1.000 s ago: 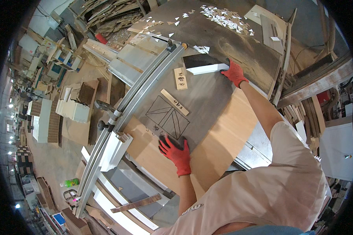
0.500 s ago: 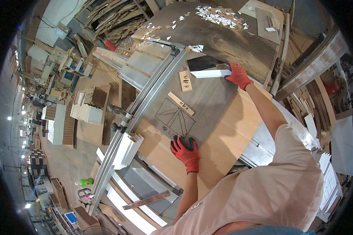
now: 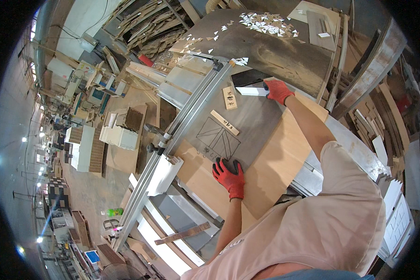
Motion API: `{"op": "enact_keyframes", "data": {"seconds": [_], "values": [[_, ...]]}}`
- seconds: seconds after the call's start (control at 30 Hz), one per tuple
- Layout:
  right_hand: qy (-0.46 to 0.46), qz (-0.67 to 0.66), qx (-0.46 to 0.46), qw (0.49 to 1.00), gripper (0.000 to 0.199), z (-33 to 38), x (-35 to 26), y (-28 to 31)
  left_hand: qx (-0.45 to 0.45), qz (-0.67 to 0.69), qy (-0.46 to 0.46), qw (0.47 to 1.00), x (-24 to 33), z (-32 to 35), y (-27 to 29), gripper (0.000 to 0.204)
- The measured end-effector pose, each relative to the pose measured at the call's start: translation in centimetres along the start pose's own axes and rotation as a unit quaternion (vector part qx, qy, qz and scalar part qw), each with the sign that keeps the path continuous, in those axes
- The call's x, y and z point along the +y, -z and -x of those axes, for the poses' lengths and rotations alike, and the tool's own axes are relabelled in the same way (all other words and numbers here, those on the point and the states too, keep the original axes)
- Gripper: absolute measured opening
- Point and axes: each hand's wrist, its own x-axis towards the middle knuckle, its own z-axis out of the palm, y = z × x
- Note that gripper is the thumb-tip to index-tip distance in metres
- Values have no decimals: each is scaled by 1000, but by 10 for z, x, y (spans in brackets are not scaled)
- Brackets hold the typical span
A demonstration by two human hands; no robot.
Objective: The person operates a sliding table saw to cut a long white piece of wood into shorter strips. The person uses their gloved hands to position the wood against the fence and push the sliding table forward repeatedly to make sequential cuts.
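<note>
My right hand (image 3: 279, 92), in a red and black work glove, is closed around the right end of a white strip (image 3: 252, 91). The strip lies at the far side of the work surface, just in front of a black rectangular piece (image 3: 250, 77). My left hand (image 3: 229, 178), gloved alike, rests on the near part of the surface with its fingers spread. Just beyond its fingertips is a line drawing (image 3: 218, 138) on the grey board (image 3: 256, 123). Two small wooden pieces with dark handwriting, one narrow (image 3: 225, 122) and one wider (image 3: 229, 98), lie past the drawing.
A long metal rail (image 3: 191, 109) with clamps runs along the left of the surface. White offcuts (image 3: 266, 24) are scattered on the dark far table. Stacked white strips (image 3: 163, 175) stand left of my left hand. A steel beam (image 3: 373, 70) rises at the right.
My right hand has moved left along the white strip, so less of it shows. My left hand stays on the surface. The whole view has shifted slightly.
</note>
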Motion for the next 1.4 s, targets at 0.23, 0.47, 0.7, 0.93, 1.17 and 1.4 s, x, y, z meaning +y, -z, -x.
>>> {"op": "enact_keyframes", "data": {"seconds": [0.23, 0.47, 0.7, 0.93, 1.17, 1.4], "values": [[-32, -1, 8, 999, 43, 84, -56, 22, 29, 26, -9, 999, -1, 2, 3, 70], [-163, -586, -127, 784, 12, 208, -125, 71, -137, 661, 118, 728, 75, -3, 50, 83], [-191, -665, -73, 719, 27, 300, -162, 136, -304, 552, 86, 772, 172, -21, 105, 86], [-190, -641, -7, 743, 31, 347, -156, 159, -352, 561, 43, 748, 210, -1, 113, 59], [-188, -693, 63, 693, 32, 389, -152, 156, -334, 539, -55, 771, 243, 22, 100, 54], [-237, -638, 103, 725, 32, 407, -161, 179, -450, 545, -46, 706, 254, 26, 109, 55]]}}
